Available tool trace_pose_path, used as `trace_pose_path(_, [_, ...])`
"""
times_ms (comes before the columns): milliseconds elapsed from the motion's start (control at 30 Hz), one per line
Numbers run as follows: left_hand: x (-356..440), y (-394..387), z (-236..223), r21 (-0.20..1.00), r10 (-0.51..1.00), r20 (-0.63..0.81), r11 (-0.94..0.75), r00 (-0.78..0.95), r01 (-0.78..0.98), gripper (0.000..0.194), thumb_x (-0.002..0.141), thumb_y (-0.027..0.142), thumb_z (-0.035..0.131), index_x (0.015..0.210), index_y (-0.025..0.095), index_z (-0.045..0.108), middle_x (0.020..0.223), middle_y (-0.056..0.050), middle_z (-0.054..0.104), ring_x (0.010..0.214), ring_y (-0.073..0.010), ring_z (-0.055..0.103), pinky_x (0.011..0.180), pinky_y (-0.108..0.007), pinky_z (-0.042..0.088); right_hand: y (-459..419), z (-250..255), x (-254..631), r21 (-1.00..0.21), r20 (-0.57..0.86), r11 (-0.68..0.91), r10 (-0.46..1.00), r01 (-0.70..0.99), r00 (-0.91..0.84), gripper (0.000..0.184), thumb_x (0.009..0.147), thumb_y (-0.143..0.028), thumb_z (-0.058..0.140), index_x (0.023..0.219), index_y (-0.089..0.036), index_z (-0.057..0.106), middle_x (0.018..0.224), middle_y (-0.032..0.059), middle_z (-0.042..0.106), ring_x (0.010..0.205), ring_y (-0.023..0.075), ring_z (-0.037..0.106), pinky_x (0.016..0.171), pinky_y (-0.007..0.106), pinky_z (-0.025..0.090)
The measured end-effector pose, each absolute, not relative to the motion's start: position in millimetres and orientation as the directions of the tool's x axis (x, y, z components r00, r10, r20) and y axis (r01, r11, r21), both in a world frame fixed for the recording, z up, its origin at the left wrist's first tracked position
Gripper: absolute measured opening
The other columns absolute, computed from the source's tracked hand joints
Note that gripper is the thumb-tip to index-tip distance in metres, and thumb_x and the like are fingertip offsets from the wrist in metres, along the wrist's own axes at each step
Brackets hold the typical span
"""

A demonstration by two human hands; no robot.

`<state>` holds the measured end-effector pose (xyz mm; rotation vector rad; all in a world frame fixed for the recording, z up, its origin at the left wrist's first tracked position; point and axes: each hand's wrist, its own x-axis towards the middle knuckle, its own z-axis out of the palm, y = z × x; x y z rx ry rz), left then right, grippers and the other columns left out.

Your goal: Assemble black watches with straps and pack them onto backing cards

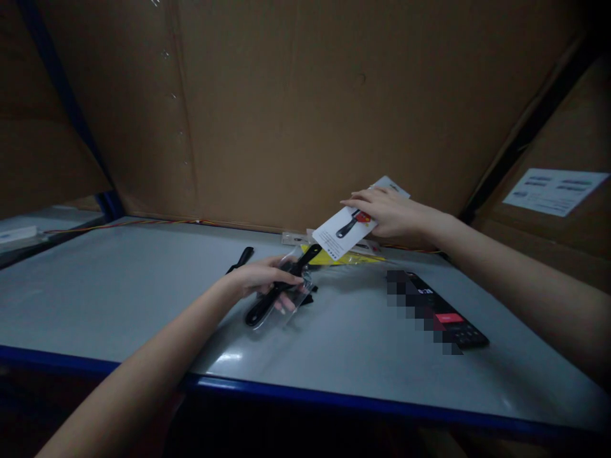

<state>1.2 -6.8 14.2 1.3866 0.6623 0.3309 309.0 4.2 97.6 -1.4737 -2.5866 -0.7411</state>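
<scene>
Black-handled tool (260, 310), light and stiff, sits gripped through slippery clear plastic (285, 316) in the left hand (260, 278) at the middle of the desk (95, 299); the right hand (389, 213) pinches a flimsy white card (344, 224) near the back edge.

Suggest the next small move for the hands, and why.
Probably lower the white printed card in the right hand toward the clear plastic sleeve that the left hand grips around a black-handled tool: the card hangs just above it and pictures a similar tool.
</scene>
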Motion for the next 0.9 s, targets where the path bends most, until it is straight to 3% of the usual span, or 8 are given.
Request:
trace_pose_path(433, [-0.4,-10.6,14.9,0.961,0.523,-0.249,0.237,0.815,0.141,0.053,0.064,0.007,0.069,0.113,0.020,0.055,0.084,-0.009,0.068,0.064,-0.0222,0.068,0.054,-0.032,0.056,-4.4,86.3,333.3,0.339,0.278,0.470,0.777,0.815,-0.564,0.073,0.066,-0.031,0.062,0.135,-0.026,0.038,0.135,0.0107,0.044,0.116,0.0335,0.042,0.091,0.048,0.032])
trace_pose_path(533, [-0.6,-9.6,14.4,0.963,0.523,-0.232,0.239,0.820,0.120,0.048,0.066,0.008,0.068,0.110,0.020,0.056,0.085,-0.010,0.068,0.065,-0.0220,0.068,0.053,-0.030,0.055,-9.3,89.1,328.2,0.368,0.286,0.456,0.774,0.811,-0.565,0.071,0.068,-0.029,0.058,0.136,-0.027,0.037,0.132,0.0098,0.045,0.116,0.0326,0.042,0.091,0.047,0.031])
trace_pose_path(667, [2.4,-4.6,11.0,0.967,0.597,-0.214,0.240,0.773,0.083,0.033,0.071,0.015,0.066,0.103,0.016,0.056,0.088,-0.014,0.067,0.060,-0.0213,0.067,0.051,-0.030,0.054,-22.7,90.7,316.7,0.359,0.341,0.392,0.790,0.847,-0.509,0.075,0.068,-0.039,0.058,0.137,-0.022,0.035,0.123,0.0129,0.049,0.111,0.0341,0.044,0.089,0.047,0.033])
trace_pose_path(767, [6.8,-0.4,8.7,0.952,0.725,-0.179,0.297,0.666,-0.068,0.029,0.074,0.016,0.063,0.101,0.014,0.052,0.086,-0.015,0.067,0.060,-0.0231,0.067,0.052,-0.034,0.055,-44.4,83.8,295.9,0.250,0.394,0.319,0.829,0.914,-0.397,0.079,0.068,-0.049,0.059,0.137,-0.019,0.035,0.115,0.0155,0.050,0.099,0.0330,0.051,0.079,0.043,0.042])
trace_pose_path(833, [9.6,1.5,9.0,0.920,0.810,-0.141,0.319,0.569,-0.226,0.030,0.073,0.010,0.059,0.102,0.011,0.050,0.082,-0.015,0.066,0.065,-0.0251,0.068,0.056,-0.035,0.055,-63.1,75.0,278.4,0.152,0.399,0.295,0.855,0.944,-0.331,0.079,0.068,-0.055,0.057,0.136,-0.022,0.035,0.111,0.0141,0.051,0.091,0.0305,0.055,0.068,0.039,0.045])
trace_pose_path(900, [11.1,3.2,10.6,0.896,0.898,-0.090,0.262,0.432,-0.359,0.034,0.072,0.003,0.055,0.104,0.011,0.049,0.078,-0.011,0.064,0.066,-0.0240,0.067,0.060,-0.036,0.055,-81.9,64.5,262.6,0.079,0.371,0.322,0.869,0.944,-0.327,0.080,0.069,-0.059,0.055,0.138,-0.026,0.030,0.112,0.0124,0.050,0.088,0.0291,0.057,0.067,0.038,0.047])
